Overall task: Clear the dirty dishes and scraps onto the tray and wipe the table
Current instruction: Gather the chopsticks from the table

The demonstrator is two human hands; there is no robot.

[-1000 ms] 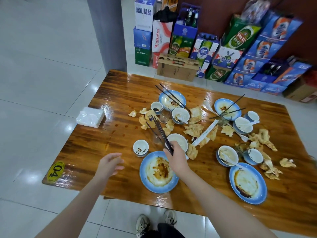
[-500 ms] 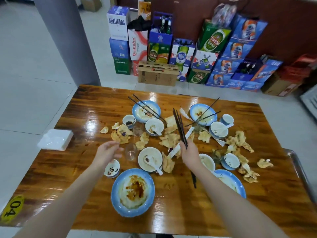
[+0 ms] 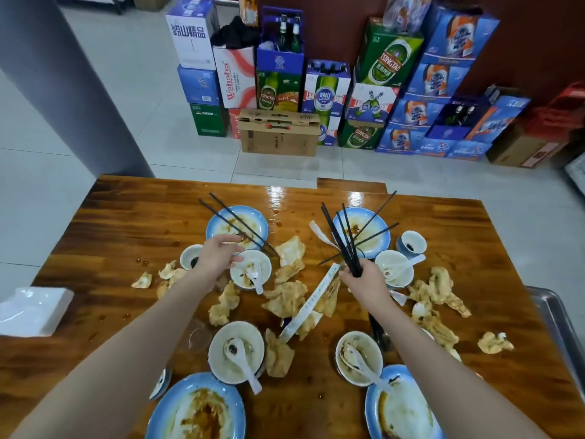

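My right hand (image 3: 364, 282) grasps a bundle of chopsticks (image 3: 348, 252). My left hand (image 3: 217, 256) is released, fingers loose, above a bowl (image 3: 262, 264).

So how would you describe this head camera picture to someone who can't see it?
A person's right hand grips a bundle of black chopsticks over a glossy wooden table littered with dirty white bowls, blue-rimmed plates and crumpled beige scraps. The open left hand reaches toward another black chopstick pair lying across the far-left plate.

Amber-grained table (image 3: 126, 223)
Blue-rimmed plate (image 3: 253, 213) at eleven o'clock, black chopsticks (image 3: 346, 245) at one, white bowl (image 3: 250, 340) at six.
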